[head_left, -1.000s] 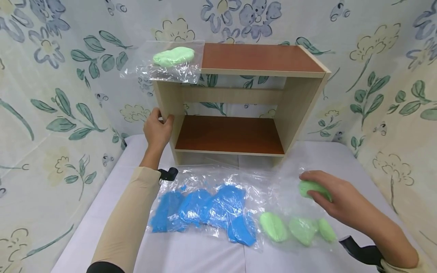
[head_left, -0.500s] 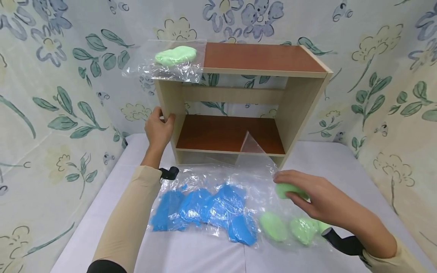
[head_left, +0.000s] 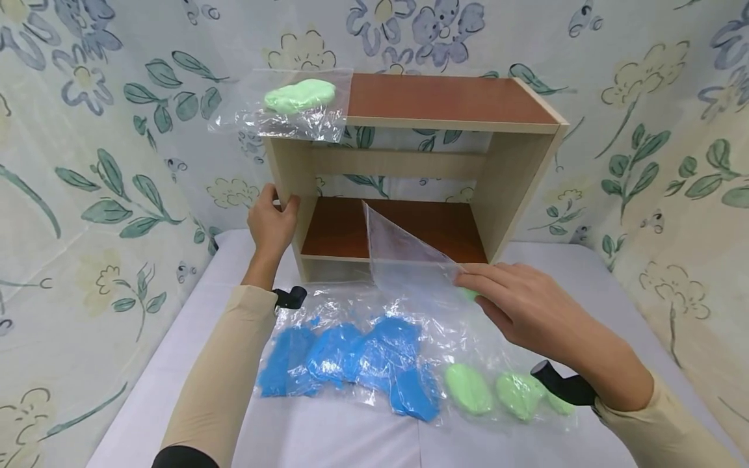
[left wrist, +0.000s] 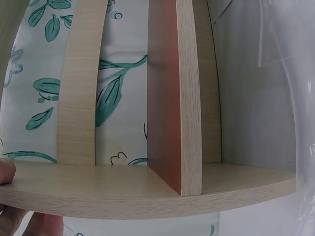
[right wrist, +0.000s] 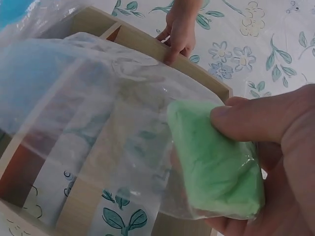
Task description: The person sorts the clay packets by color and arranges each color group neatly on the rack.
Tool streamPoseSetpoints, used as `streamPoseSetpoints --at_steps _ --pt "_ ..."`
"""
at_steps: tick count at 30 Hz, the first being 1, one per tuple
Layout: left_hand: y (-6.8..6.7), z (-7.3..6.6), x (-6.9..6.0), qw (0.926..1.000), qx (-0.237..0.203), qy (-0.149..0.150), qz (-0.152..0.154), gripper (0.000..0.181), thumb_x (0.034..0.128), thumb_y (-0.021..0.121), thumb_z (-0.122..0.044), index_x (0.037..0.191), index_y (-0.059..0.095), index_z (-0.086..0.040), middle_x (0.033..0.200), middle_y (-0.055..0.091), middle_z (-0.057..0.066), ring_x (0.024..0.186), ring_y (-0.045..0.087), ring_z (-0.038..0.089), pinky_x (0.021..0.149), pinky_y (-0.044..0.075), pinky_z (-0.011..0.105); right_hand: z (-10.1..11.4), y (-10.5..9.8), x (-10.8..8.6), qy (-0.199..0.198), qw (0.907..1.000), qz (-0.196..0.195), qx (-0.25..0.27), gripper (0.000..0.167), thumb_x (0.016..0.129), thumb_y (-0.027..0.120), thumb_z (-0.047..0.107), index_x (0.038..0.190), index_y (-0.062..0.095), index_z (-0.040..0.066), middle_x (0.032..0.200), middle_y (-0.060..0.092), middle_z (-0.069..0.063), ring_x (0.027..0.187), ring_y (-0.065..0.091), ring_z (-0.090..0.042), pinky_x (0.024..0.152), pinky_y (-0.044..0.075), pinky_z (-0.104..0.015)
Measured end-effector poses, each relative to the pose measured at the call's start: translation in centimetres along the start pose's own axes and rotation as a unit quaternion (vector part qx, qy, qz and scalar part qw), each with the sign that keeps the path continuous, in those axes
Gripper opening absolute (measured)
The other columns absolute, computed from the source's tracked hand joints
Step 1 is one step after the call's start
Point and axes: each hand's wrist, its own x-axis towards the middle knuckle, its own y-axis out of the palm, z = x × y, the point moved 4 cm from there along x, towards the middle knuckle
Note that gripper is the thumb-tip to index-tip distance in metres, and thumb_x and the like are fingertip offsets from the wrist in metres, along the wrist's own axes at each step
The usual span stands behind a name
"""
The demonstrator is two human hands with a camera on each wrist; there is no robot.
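My left hand (head_left: 272, 220) grips the left side panel of a small wooden shelf (head_left: 517, 175) with brown boards. In the left wrist view the thumb (left wrist: 7, 171) lies on one face of the panel and the fingers (left wrist: 43, 225) on the other. My right hand (head_left: 529, 309) holds a clear plastic bag (head_left: 404, 257) in front of the lower shelf board (head_left: 333, 224). The right wrist view shows the thumb pressed on the soft, clay-like green lump (right wrist: 216, 162) inside this bag. Most of the lump is hidden behind the hand in the head view.
A clear bag with another green lump (head_left: 301, 96) lies on the shelf's top left corner, overhanging the edge. On the white-covered table (head_left: 328, 435) lie bagged blue lumps (head_left: 363, 354) and bagged green lumps (head_left: 468, 388). Flower-patterned cloth (head_left: 643, 130) surrounds the table.
My right hand has moved left and slightly up from the table's right side, carrying the bagged green lump towards the shelf. The bag's loose end now stands up before the lower board. My left hand stays put.
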Motion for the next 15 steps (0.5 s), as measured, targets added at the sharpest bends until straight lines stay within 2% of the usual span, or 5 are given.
streamPoseSetpoints --at_steps 6,13,15 --pt "0.0 0.0 -0.1 1.0 0.001 0.002 -0.004 0.032 0.0955 0.061 -0.028 0.119 0.061 -0.005 0.119 0.071 0.014 0.097 0.074 0.032 0.079 0.059 0.047 0.1 -0.6 1.9 -0.037 0.9987 -0.027 -0.022 0.053 0.07 0.077 -0.002 0.122 0.067 0.009 0.123 0.071 -0.007 0.09 0.068 -0.022 0.068 0.055 -0.036" --pt "0.0 0.2 0.0 0.9998 0.003 0.006 -0.018 0.026 0.0942 0.06 -0.023 0.111 0.062 -0.005 0.114 0.073 0.015 0.095 0.074 0.034 0.08 0.058 0.049 -0.1 -1.7 5.0 -0.068 0.9923 -0.096 0.037 0.046 0.075 0.073 -0.006 0.119 0.068 0.007 0.122 0.071 -0.008 0.097 0.069 -0.023 0.069 0.055 -0.036" --pt "-0.1 0.0 -0.1 0.9994 0.006 0.018 -0.027 0.024 0.0934 0.057 -0.022 0.109 0.061 -0.004 0.112 0.072 0.017 0.095 0.073 0.036 0.081 0.056 0.05 -0.5 -2.0 5.9 -0.066 0.9893 -0.113 0.063 0.044 0.076 0.073 -0.008 0.118 0.069 0.006 0.121 0.072 -0.009 0.098 0.069 -0.023 0.066 0.053 -0.03"
